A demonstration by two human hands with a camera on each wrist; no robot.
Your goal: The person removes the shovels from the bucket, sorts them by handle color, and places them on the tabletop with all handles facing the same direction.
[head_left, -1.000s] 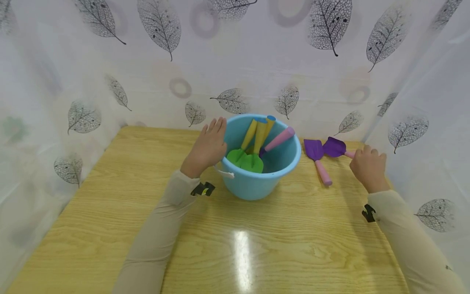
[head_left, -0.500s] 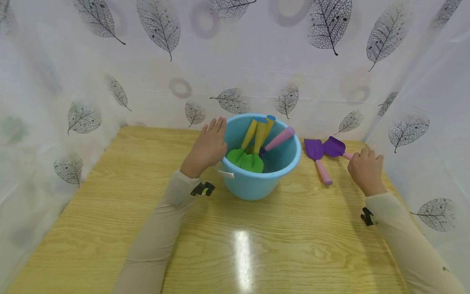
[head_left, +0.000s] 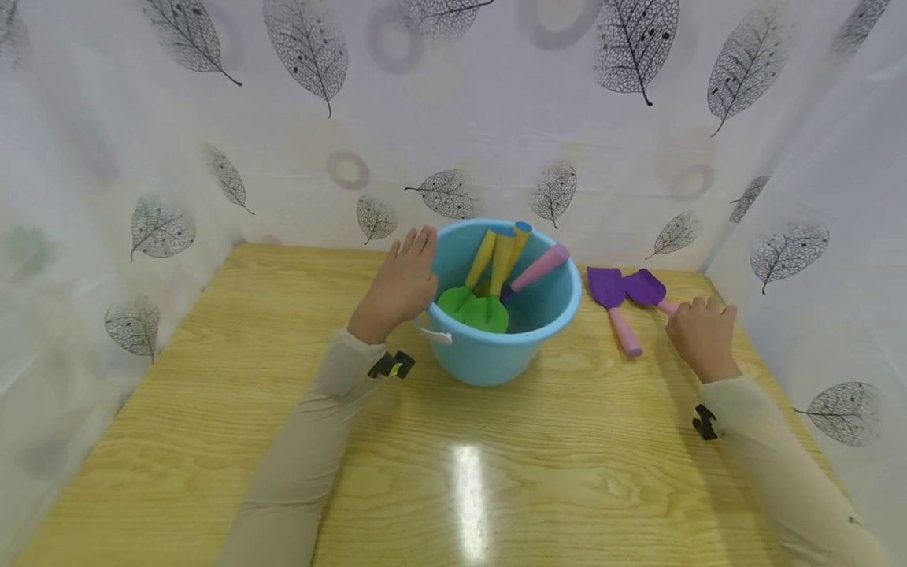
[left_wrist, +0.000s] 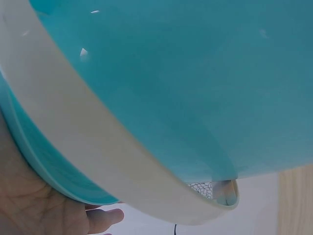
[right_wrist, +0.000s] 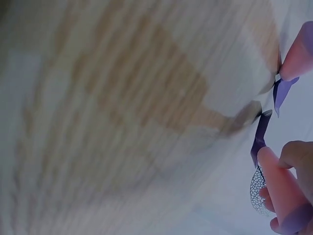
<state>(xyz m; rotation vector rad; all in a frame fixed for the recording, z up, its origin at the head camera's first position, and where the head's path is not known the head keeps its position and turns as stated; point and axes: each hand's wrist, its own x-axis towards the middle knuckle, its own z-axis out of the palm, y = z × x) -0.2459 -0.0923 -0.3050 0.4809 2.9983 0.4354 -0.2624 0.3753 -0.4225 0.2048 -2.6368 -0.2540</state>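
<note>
I see the purple-bladed plastic shovel with a pink handle [head_left: 646,289] at the right side of the wood-grained table [head_left: 553,472], its handle gripped by thumb and fingers of the right hand [head_left: 704,337]. Just beside its blade lies a similar purple-and-pink shovel [head_left: 611,299] (whether the blades touch, I can't tell). Further left stands a light-blue plastic bucket [head_left: 485,362], where I have the left hand [head_left: 397,287] against the rim, fingers straight. Inside lean yellow-handled green tools [head_left: 501,264] and another pink handle [head_left: 540,268].
</note>
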